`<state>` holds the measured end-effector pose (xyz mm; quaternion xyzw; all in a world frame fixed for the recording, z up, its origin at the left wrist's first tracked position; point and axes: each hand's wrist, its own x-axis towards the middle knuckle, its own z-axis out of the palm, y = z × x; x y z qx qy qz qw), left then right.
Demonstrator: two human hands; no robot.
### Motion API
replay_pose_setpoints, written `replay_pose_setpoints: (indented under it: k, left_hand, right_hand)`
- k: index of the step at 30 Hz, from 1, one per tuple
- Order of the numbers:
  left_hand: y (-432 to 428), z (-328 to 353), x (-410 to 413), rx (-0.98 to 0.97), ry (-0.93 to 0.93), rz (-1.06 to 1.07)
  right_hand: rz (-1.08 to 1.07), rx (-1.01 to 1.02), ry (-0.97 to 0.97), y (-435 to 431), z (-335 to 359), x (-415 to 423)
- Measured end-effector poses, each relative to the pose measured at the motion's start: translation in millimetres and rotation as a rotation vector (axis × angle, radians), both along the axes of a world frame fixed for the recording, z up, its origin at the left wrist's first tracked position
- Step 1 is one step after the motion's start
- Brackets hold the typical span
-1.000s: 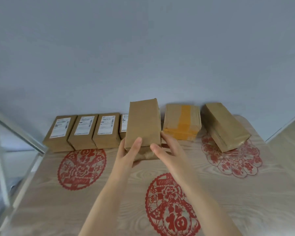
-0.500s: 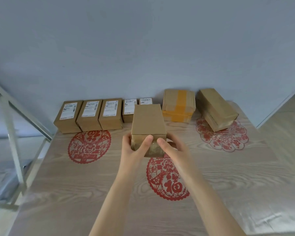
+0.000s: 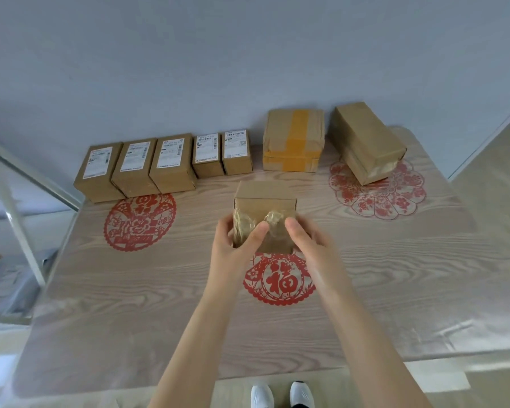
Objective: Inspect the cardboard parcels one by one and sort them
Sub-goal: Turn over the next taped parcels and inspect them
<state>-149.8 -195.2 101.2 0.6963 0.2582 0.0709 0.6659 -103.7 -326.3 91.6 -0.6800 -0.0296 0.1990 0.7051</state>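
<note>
Head view: left hand [image 3: 233, 241] and right hand [image 3: 309, 242] clamp their fingers [image 3: 258, 231] on an unlabelled parcel [image 3: 265, 201] at the middle of the surface [image 3: 395, 275]. Five labelled parcels [image 3: 165, 160] line the far edge, seemingly sorted; two plain parcels [image 3: 365, 142] near its right corner likely remain.

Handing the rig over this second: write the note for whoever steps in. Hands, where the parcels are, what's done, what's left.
Left hand and right hand both grip the plain parcel by its taped end, above the middle of the table.
Five labelled parcels stand in a row at back left; a yellow-taped parcel and an angled brown parcel lie at back right.
Done, it seems: the labelled row.
Left: finish checking the held one, place it, then likely the two at back right.
</note>
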Motion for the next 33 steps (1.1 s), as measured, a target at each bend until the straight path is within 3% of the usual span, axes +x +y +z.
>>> replay_pose_setpoints:
  k: [6,14,18,23,28,33]
  left_hand:
    - [-12.4,-11.5,7.0,-0.021,0.017,-0.042]
    - [-18.6,-47.6,18.6,-0.091,-0.044,0.032]
    - [-11.4,-79.6,21.0,0.013,-0.088,-0.003]
    - [1.8,-130.1,23.9,0.11,-0.209,0.067]
    - [22.6,-160.4,42.2,0.313,-0.38,0.084]
    - [24.1,-170.1,46.6,0.303,-0.578,0.083]
  right_hand:
    - [-0.155,-0.062,-0.062,-8.4,-7.1,10.6]
    - [-0.092,-0.01,-0.124,-0.5,-35.4,21.6]
    - [-0.134,0.035,-0.18,8.7,-63.8,28.6]
    - [-0.009,0.133,-0.253,15.5,-113.3,28.6]
    - [0.057,0.086,-0.443,24.8,-151.4,46.2]
    - [0.047,0.106,-0.611,27.9,-173.3,52.4]
